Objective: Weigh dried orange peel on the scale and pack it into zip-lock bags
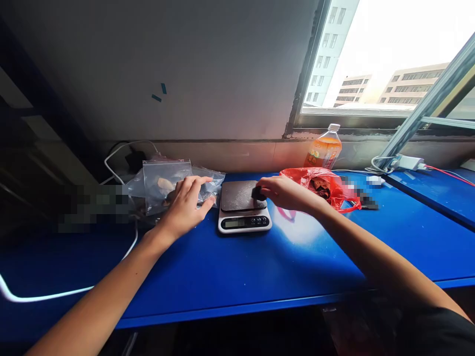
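While the table (208, 277) runs from its front edge (237, 311) to the scale (243, 207), our right hand (282, 190) pinches a black lump (258, 194) at the scale's right side. Our left hand (191, 198), fingers loosely parted, is by clear bags (159, 173); whether touching, we cannot tell. Behind lie a red bag (337, 188), then a bottle (322, 152).

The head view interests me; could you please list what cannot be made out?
In the head view:
Display of the white digital scale: digits too small and dim.
Small black object: partly hidden by the right hand.
Clear plastic bags: partly covered by the left hand.
Orange-drink plastic bottle: base hidden behind the red plastic bag.
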Action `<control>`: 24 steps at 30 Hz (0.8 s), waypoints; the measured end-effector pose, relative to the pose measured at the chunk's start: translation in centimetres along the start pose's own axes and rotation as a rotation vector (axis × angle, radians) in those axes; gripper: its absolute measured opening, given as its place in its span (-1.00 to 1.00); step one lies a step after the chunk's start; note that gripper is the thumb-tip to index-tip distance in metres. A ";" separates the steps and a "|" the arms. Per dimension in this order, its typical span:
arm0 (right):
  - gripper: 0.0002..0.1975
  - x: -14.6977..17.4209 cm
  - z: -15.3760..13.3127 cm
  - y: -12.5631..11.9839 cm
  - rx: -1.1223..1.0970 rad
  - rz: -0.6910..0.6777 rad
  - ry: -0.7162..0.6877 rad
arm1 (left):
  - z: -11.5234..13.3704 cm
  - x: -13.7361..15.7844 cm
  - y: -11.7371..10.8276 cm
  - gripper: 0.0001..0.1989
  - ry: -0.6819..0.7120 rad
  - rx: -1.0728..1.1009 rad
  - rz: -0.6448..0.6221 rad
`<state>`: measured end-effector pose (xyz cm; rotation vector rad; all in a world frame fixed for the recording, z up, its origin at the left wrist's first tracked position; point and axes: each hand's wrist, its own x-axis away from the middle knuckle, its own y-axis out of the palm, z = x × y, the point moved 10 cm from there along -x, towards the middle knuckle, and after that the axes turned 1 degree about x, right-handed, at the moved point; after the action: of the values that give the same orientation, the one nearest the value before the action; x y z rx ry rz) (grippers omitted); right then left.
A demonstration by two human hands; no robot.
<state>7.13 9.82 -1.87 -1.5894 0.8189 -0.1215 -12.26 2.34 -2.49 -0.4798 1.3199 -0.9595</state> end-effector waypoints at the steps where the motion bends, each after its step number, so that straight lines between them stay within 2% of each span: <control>1: -0.77 -1.0 -0.8 1.0 0.072 0.012 -0.020 | 0.1 0.0 0.1 -0.60 0.008 0.000 -0.003; 5: -0.74 -2.4 -2.5 4.3 0.176 0.031 -0.075 | 0.9 0.3 0.5 -0.62 0.057 0.003 -0.028; 8: -0.71 -1.3 -2.2 4.7 0.085 0.080 -0.066 | 1.4 0.5 0.7 -0.63 0.082 0.013 -0.051; 10: -0.71 -0.1 -1.8 3.3 -0.011 0.176 -0.081 | 1.6 0.6 0.8 -0.63 0.089 0.024 -0.062; 13: -0.80 2.1 -1.1 -1.0 -0.080 0.413 -0.095 | 1.8 0.6 0.8 -0.64 0.089 0.042 -0.072; 17: -0.96 5.4 1.7 -6.9 -0.074 0.716 0.072 | 1.6 0.5 0.9 -0.64 0.063 0.044 -0.090; 20: -0.97 7.3 4.5 -8.6 0.004 0.753 0.214 | 1.6 0.4 1.0 -0.64 0.071 0.045 -0.103; 24: -0.98 8.9 9.2 -8.5 0.072 0.736 0.333 | 1.5 0.4 1.3 -0.63 0.066 0.051 -0.113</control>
<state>22.10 12.13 0.57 -1.1269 1.5919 0.1188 -10.42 2.43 -3.37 -0.4910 1.3355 -1.1083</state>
